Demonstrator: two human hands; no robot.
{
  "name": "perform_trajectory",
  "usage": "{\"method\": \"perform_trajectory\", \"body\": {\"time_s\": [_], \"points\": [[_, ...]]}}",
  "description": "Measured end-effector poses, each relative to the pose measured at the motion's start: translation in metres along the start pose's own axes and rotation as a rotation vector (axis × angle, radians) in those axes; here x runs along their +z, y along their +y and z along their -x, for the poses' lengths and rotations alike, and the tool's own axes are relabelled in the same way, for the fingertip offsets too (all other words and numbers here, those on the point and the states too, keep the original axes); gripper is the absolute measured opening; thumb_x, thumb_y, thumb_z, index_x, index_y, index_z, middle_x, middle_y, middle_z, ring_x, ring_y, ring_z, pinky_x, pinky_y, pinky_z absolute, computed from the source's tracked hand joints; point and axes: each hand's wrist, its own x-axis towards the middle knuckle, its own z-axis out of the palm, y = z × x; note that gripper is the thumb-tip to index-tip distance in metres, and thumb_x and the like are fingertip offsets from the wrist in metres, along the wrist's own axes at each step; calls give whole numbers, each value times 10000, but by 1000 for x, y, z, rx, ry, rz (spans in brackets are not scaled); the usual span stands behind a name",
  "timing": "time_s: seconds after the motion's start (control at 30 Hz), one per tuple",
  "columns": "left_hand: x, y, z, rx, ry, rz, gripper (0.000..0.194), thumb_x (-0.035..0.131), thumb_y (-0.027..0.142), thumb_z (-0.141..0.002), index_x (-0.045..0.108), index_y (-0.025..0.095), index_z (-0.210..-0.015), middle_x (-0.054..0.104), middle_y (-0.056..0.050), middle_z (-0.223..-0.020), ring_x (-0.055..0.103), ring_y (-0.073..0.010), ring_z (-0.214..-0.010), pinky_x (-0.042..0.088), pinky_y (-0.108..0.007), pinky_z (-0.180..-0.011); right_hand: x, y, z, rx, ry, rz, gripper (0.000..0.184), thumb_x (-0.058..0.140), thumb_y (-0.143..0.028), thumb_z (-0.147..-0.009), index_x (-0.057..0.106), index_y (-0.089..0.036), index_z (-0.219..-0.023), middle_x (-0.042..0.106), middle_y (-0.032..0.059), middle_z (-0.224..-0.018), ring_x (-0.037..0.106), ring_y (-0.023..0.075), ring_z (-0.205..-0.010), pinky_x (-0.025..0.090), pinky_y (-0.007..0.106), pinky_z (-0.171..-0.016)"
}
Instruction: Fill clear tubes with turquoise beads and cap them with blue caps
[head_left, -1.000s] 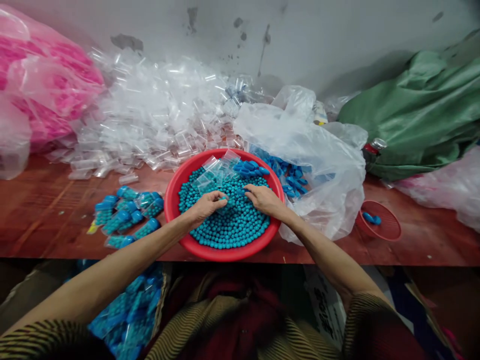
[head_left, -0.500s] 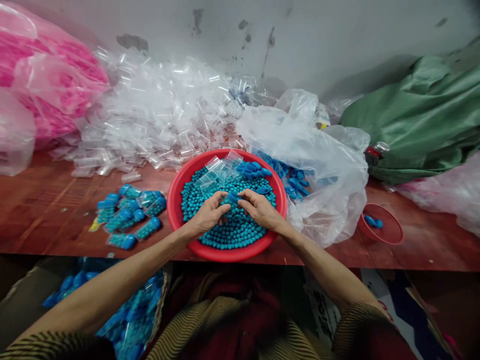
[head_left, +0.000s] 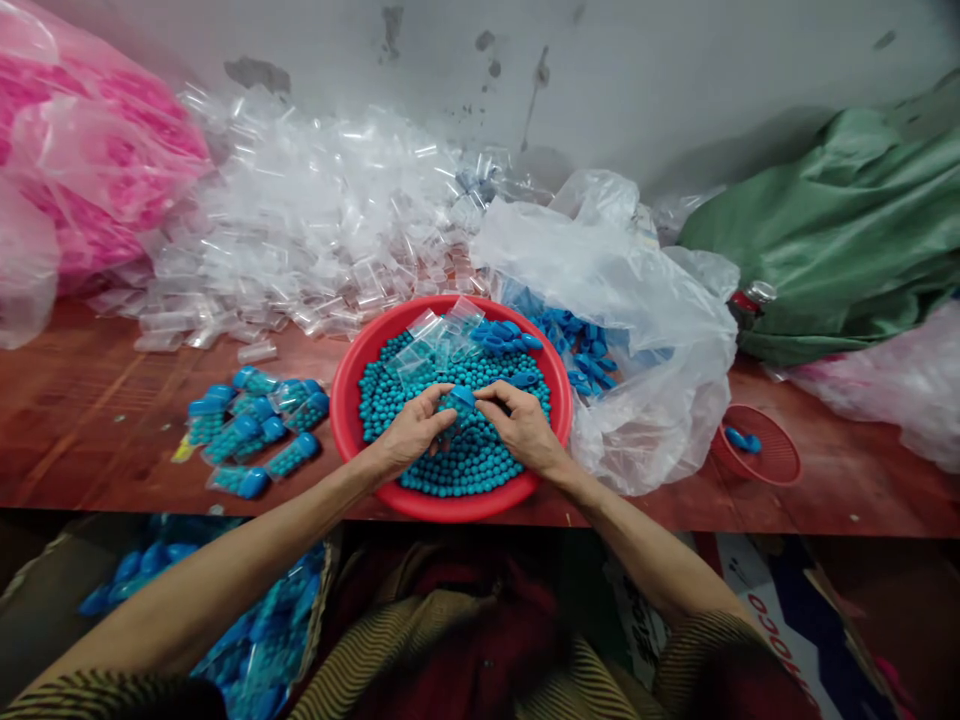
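Note:
Over the red basin [head_left: 346,440], full of turquoise beads [head_left: 465,475], my two hands meet at a small container. My left hand [head_left: 414,432] is closed around its clear plastic tube, mostly hidden by the fingers. A blue cap [head_left: 462,397] sits at the tube's right end. The thumb and forefinger of my right hand [head_left: 525,432] pinch the cap's edge. Clear empty tubes [head_left: 420,350] and several blue caps [head_left: 501,338] lie on the beads at the back of the basin.
Capped, bead-filled tubes [head_left: 292,455] lie left of the basin. A heap of clear tubes [head_left: 300,220] spreads behind. A plastic bag [head_left: 645,400] with blue caps stands right, beside a small red basket [head_left: 780,460]. A box of filled tubes [head_left: 262,630] sits below the table edge.
The blue cap has turned slightly between my hands, and my right fingertips have shifted to its right edge. The whole view has moved a little.

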Motion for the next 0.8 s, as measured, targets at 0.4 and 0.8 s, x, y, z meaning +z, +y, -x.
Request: {"method": "perform_trajectory", "body": {"time_s": [0.4, 0.8], "points": [[-1, -5, -1, 27, -22, -12, 576, 607, 390, -765, 419, 129, -1243, 544, 43, -667, 493, -56, -404, 319, -156, -323, -1, 1, 6, -225, 104, 260, 227, 508, -204, -875, 678, -184, -1025, 707, 76, -941, 633, 191, -870, 479, 340, -846], [3, -4, 5, 62, -11, 9, 677, 617, 362, -778, 337, 157, -1359, 552, 40, -686, 509, -57, -406, 340, -159, -338, 2, -3, 2, 58, 36, -78, 180, 574, -252, -817, 724, -185, -890, 714, 16, -809, 640, 148, -726, 481, 258, -681]]}}
